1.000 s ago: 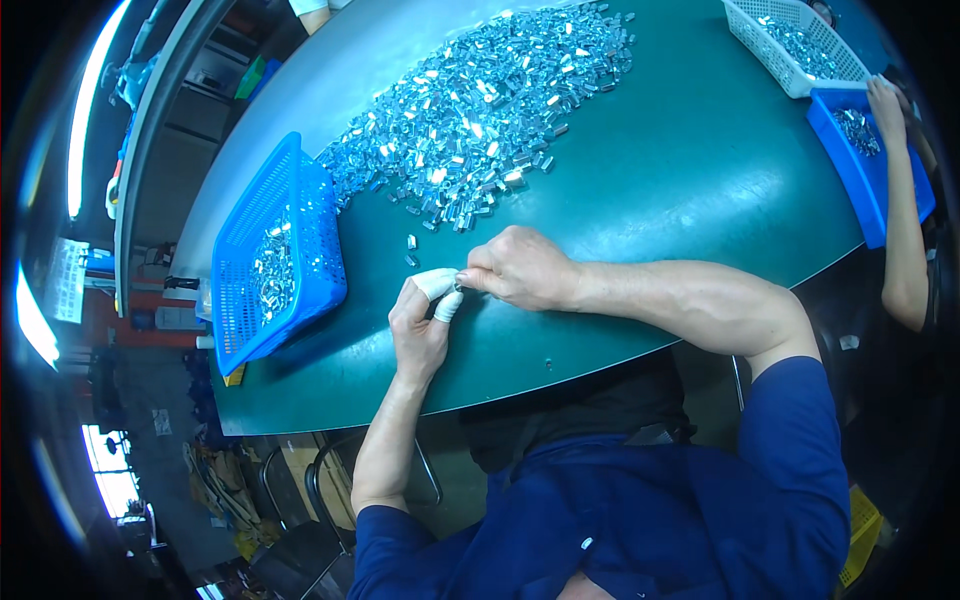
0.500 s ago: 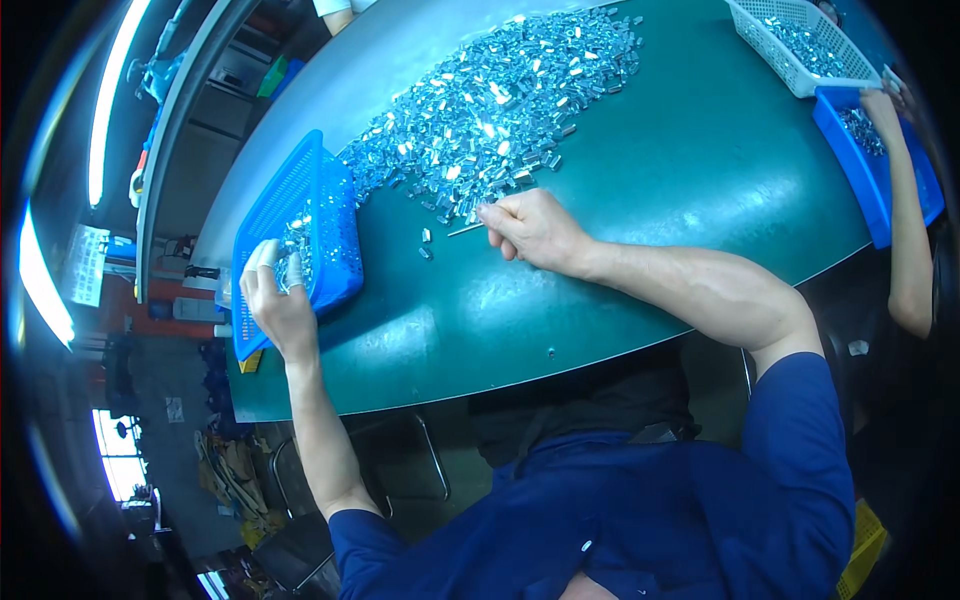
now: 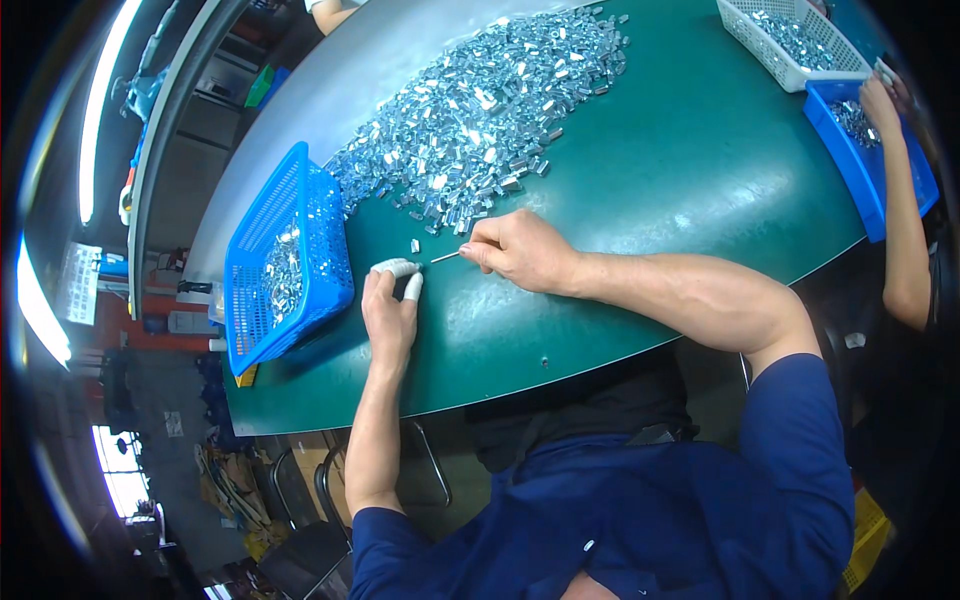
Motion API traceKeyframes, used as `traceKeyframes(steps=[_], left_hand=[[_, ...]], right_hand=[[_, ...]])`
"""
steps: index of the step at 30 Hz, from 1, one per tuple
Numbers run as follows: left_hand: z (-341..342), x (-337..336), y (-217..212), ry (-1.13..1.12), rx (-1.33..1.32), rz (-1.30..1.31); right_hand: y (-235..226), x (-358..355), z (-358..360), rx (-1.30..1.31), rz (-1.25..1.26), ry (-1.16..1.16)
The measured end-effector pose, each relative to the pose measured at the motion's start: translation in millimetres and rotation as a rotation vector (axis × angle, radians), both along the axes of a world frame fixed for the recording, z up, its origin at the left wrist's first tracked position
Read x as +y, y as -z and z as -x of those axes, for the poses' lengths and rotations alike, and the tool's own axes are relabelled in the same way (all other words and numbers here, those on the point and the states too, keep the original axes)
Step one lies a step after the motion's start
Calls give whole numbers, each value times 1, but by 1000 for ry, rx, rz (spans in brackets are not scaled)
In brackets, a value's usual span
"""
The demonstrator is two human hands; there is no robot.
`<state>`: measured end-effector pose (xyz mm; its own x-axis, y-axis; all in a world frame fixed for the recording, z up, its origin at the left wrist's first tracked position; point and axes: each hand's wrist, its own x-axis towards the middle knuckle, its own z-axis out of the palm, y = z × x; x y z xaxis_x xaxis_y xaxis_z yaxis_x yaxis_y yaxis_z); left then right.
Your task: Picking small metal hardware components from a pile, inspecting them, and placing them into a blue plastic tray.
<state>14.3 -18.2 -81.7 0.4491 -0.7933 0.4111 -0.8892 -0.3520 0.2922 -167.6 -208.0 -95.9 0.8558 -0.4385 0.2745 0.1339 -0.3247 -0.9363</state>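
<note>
My right hand (image 3: 525, 252) is closed around a thin metal rod (image 3: 446, 257), which points left over the green table. Beside the rod's tip, my left hand (image 3: 390, 315) has its thumb and fingers brought together in a pinch. White covers wrap some of its fingertips. Whatever sits in that pinch is too small and hidden to make out. One loose metal piece (image 3: 415, 246) lies just beyond the left fingertips. Farther off spreads a big heap of small shiny metal pieces (image 3: 470, 120).
A blue perforated basket (image 3: 335, 275) partly filled with metal pieces stands left of my left hand. At the far right are a white basket (image 3: 790, 77) and a blue bin (image 3: 868, 200); a co-worker's hand (image 3: 880, 105) is at the bin. The green table's (image 3: 600, 320) curved edge runs before me.
My left hand has moved right, from over the blue basket to the rod's tip. Two loose pieces lay near there before; one shows now. My right hand still holds the rod.
</note>
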Motion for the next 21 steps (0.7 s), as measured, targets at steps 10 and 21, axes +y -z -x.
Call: traceKeyframes(steps=[10, 21], left_hand=[[28, 1, 5, 219, 266, 159], [46, -7, 3, 310, 236, 170]], right_hand=[[3, -1, -1, 7, 81, 29], [10, 12, -2, 64, 378, 9]])
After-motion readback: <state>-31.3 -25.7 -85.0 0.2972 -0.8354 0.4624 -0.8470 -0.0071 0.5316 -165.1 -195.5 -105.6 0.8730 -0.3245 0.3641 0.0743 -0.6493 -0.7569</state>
